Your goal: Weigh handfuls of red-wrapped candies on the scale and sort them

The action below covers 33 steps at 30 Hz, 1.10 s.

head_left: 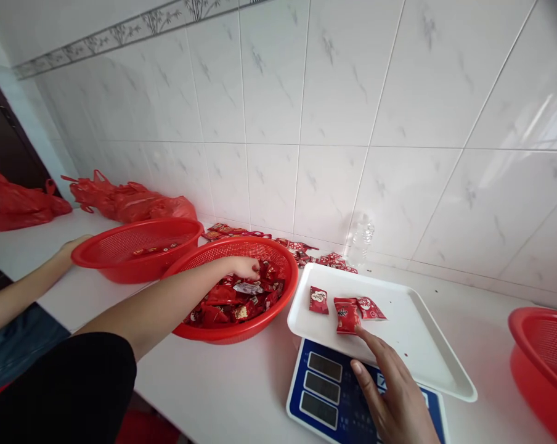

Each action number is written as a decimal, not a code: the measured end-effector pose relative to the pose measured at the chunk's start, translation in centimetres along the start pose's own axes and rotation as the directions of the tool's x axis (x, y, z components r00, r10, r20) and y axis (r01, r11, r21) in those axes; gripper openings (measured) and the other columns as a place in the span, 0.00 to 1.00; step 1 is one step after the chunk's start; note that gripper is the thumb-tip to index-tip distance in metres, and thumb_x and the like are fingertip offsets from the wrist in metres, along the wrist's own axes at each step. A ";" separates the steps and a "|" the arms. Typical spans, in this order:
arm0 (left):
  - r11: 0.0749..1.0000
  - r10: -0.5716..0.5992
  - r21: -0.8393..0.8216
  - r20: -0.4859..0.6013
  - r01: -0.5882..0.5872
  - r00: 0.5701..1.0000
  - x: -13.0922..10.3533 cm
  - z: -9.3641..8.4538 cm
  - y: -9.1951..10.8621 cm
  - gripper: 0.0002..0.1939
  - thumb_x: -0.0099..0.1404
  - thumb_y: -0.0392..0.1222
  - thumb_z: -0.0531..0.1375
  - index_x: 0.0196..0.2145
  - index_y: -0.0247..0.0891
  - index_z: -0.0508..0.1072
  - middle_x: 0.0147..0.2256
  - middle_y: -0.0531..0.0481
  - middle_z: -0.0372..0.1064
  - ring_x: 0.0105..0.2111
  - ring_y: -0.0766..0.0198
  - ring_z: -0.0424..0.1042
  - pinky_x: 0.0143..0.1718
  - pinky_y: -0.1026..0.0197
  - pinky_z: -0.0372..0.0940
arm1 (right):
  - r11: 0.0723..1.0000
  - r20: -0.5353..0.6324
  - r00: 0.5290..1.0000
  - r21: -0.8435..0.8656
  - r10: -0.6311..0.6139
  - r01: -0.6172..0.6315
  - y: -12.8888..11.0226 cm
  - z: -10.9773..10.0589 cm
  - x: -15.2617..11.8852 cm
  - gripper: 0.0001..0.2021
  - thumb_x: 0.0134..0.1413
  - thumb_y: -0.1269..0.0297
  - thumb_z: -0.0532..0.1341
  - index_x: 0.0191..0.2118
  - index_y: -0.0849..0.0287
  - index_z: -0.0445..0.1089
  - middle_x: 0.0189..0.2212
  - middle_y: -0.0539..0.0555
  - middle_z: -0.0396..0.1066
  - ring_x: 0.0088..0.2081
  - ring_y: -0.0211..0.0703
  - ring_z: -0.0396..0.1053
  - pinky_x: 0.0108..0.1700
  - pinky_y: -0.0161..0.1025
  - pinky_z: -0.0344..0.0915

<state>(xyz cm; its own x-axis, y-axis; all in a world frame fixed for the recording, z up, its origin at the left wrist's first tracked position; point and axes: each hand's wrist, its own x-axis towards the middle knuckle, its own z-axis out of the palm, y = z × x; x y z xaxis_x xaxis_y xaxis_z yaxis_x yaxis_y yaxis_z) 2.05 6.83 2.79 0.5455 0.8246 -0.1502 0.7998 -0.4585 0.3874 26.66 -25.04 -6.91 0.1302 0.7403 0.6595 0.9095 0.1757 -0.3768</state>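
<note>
My left hand [245, 267] reaches into a red plastic basket [232, 336] filled with small red wrapped packets [214, 314]. Its fingers are curled down among the packets, and what they hold is hidden. My right hand [389, 388] is open over the blue scale [325, 391], thumb and index finger apart. The index fingertip is at the lower edge of a red packet [347, 316] on the white tray [417, 345]. Two more packets lie on that tray, one packet [318, 300] to the left and one packet [371, 308] touching the middle one.
Another red basket [135, 271] stands at left, beside another person's arm [29, 283]. Red plastic bags [130, 200] lie behind it. Loose red packets [241, 232] line the tiled wall, near a clear bottle [362, 240]. A third red basket [537, 370] is at far right.
</note>
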 end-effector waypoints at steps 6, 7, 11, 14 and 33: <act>0.983 -0.097 0.165 0.113 0.077 0.989 0.2 1.4 -3.1 0.38 0.44 0.60 0.66 0.50 0.39 0.70 0.50 0.37 0.72 0.50 0.43 0.69 0.47 0.56 0.62 | 0.997 0.019 0.999 -0.064 -0.030 0.031 0.6 0.2 -0.1 0.23 0.64 0.55 0.52 0.62 0.51 0.54 0.53 0.56 0.69 0.52 0.48 0.70 0.46 0.45 0.74; 0.982 -0.097 0.173 0.114 0.076 0.989 0.4 1.7 -3.3 0.38 0.46 0.60 0.65 0.52 0.38 0.69 0.51 0.36 0.71 0.50 0.43 0.68 0.47 0.55 0.62 | 0.997 0.019 0.999 -0.068 -0.031 0.032 0.7 0.2 -0.2 0.23 0.64 0.54 0.52 0.62 0.51 0.54 0.53 0.56 0.69 0.52 0.48 0.70 0.46 0.44 0.74; 0.983 -0.061 0.179 0.087 0.045 0.994 1.0 3.1 -3.2 0.30 0.53 0.54 0.62 0.51 0.37 0.69 0.49 0.36 0.72 0.47 0.44 0.70 0.46 0.54 0.63 | 0.999 0.014 1.000 -0.052 -0.008 0.009 0.5 0.4 -0.3 0.22 0.64 0.53 0.51 0.61 0.50 0.56 0.53 0.55 0.69 0.52 0.49 0.70 0.45 0.45 0.74; 0.988 0.005 0.154 0.057 -0.014 0.998 1.1 3.8 -2.7 0.20 0.53 0.44 0.61 0.44 0.40 0.71 0.46 0.41 0.73 0.43 0.48 0.71 0.44 0.56 0.63 | 0.999 -0.001 0.999 -0.021 0.037 -0.037 0.2 0.5 -0.4 0.22 0.65 0.51 0.50 0.61 0.50 0.57 0.53 0.55 0.69 0.54 0.50 0.68 0.48 0.48 0.72; 0.992 -0.003 -0.124 0.071 0.012 0.997 2.3 4.8 0.4 0.27 0.52 0.56 0.64 0.46 0.39 0.70 0.47 0.41 0.73 0.45 0.49 0.72 0.39 0.59 0.66 | 0.997 -0.013 0.997 0.011 0.072 -0.072 0.1 0.8 -0.5 0.22 0.65 0.49 0.49 0.60 0.49 0.58 0.53 0.54 0.69 0.53 0.51 0.68 0.48 0.49 0.71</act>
<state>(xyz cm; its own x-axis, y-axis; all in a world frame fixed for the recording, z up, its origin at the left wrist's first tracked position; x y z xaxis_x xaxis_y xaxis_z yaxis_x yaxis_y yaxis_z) 4.80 6.99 -1.75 0.5591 0.8005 -0.2158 0.7691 -0.4036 0.4955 26.35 -24.85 -7.82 0.2005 0.7429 0.6386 0.8932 0.1292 -0.4308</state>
